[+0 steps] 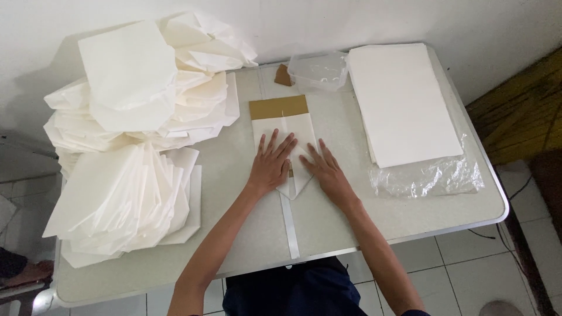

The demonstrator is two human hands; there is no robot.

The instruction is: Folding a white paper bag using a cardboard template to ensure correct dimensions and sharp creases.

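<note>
Near the middle of the frame we see the left hand (272, 164) lying flat and open, fingers spread, on a white sheet of paper folded over a brown cardboard rectangle (283, 137). The right hand (325, 169) lies beside it, also flat and open, pressing the lower right part of the same sheet, where the paper narrows to a point toward the bottom of the frame. Neither hand grips anything. The brown top edge of the cardboard shows above the paper.

The sheet rests on a pale rectangular table with a metal rim (328, 222). Filling the left of the frame are loose heaps of folded white paper pieces (132, 134). At the upper right we see a neat stack of flat white sheets (404, 99) lying on crumpled clear plastic wrap (430, 175). A small clear plastic box (319, 70) stands at the top centre, just beside that stack.
</note>
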